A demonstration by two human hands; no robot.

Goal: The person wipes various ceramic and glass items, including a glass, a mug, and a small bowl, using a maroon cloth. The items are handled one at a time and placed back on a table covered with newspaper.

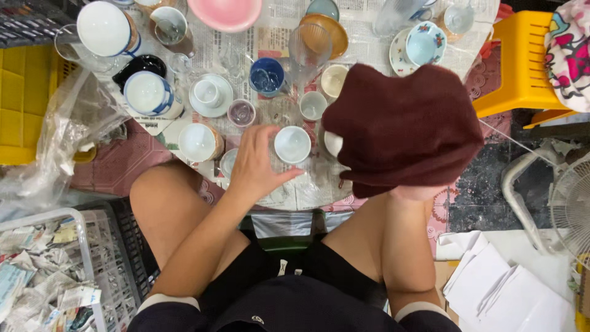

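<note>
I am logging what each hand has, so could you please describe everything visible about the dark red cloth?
The dark maroon cloth looks like soft, thick terry fabric, bunched into a rounded mass. It drapes over the right hand, hiding the fingers; only the wrist shows beneath it. A small white rounded object, probably a cup, peeks out at its left edge, touching the fabric. The cloth is held above the newspaper-covered surface, right of the white cups.

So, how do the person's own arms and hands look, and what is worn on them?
Both forearms are bare. The left hand has no glove, ring or watch that can be seen. Near each elbow a dark navy sleeve ends in a pale cuff. The right hand is mostly hidden under a dark red cloth, so only its wrist shows.
</note>
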